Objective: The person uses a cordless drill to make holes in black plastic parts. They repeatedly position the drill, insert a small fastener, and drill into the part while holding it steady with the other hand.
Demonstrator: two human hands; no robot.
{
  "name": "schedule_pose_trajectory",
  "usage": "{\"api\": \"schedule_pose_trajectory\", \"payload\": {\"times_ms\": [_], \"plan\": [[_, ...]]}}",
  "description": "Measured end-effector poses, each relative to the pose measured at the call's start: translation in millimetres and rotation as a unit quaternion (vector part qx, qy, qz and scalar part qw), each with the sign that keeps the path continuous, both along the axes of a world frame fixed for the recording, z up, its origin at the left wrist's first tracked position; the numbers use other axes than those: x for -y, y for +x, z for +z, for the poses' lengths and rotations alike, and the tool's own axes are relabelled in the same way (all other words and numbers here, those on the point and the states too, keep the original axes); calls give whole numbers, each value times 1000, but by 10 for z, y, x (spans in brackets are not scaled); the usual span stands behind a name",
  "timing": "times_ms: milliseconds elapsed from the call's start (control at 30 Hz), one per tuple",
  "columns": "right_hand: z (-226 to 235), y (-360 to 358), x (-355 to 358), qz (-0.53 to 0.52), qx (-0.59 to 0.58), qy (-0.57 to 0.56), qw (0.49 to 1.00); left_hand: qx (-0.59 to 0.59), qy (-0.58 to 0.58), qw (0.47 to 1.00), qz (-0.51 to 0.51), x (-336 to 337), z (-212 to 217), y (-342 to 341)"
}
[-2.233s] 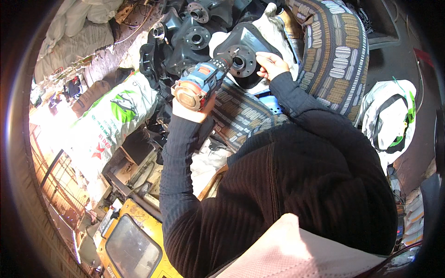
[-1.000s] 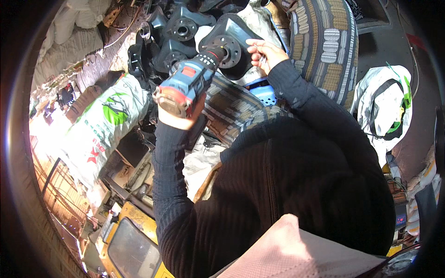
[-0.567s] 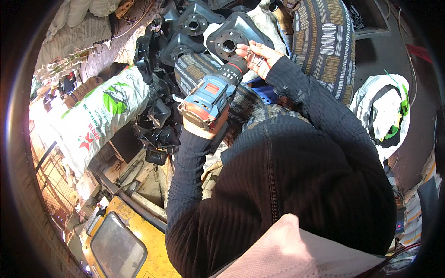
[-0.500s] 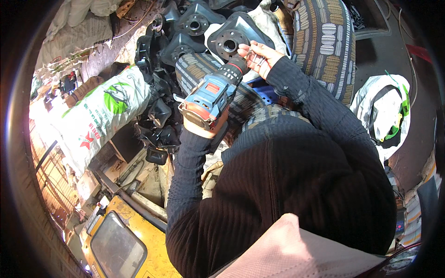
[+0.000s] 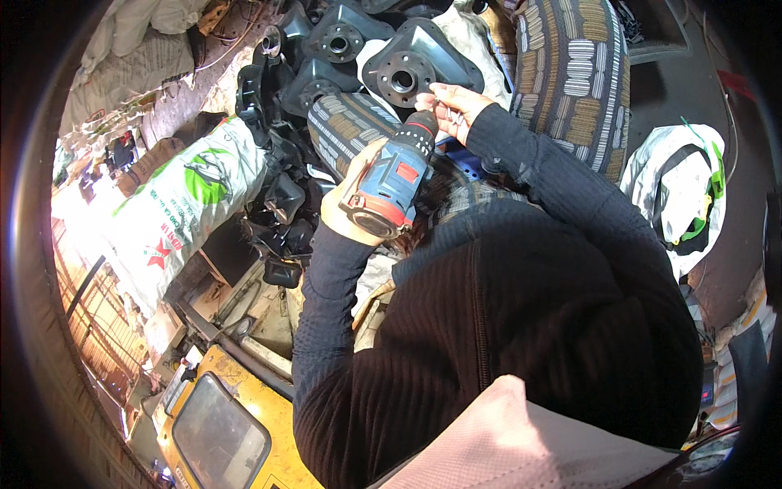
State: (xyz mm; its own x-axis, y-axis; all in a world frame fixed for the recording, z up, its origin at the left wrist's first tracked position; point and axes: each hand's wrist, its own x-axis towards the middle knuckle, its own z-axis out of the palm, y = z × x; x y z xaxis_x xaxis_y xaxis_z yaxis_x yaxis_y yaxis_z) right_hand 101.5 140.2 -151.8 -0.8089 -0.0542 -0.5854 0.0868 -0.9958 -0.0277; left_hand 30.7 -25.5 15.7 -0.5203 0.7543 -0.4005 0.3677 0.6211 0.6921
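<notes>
A blue and red cordless drill [image 5: 389, 181] is in my left hand [image 5: 342, 216], its chuck toward the flanged part beyond it. My right hand [image 5: 460, 107] is beside the chuck with its fingers bent together on small shiny metal pieces, which look like screws but are too small to be sure. Just past the fingertips lies a black moulded part [image 5: 436, 50] with a round flange, a centre hole and smaller holes around it. It rests on white cloth-like sacking [image 5: 481, 41] in front of my knees. The drill's tip is hidden by the right fingers.
More black flanged parts [image 5: 338, 41] are heaped behind and to the left. A full white and green sack [image 5: 183, 204] lies left, a yellow machine panel [image 5: 204, 367] lower left. An opened white bag [image 5: 680, 196] stands right of my patterned trouser leg [image 5: 570, 81].
The drill has swung and tilted, its back end shifting right and its chuck slightly lower. My right hand has moved down a little, its fingers still bent around the small pieces.
</notes>
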Motion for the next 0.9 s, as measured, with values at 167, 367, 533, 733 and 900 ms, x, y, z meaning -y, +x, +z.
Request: {"api": "schedule_pose_trajectory", "payload": {"times_ms": [167, 367, 533, 733, 900], "plan": [[-171, 122, 61, 28, 62, 0, 998, -285, -85, 930, -214, -58, -19, -142], [-254, 21, 130, 59, 174, 129, 975, -189, -167, 961, -115, -62, -71, -343], [-157, -50, 166, 87, 189, 155, 966, -132, -149, 976, -89, -148, -135, -452], [-147, -109, 227, 82, 225, 168, 956, -190, -168, 939, -234, -364, -106, -551], [-121, -108, 275, 113, 213, 260, 935, -170, -178, 941, -232, -551, -101, -570]]}}
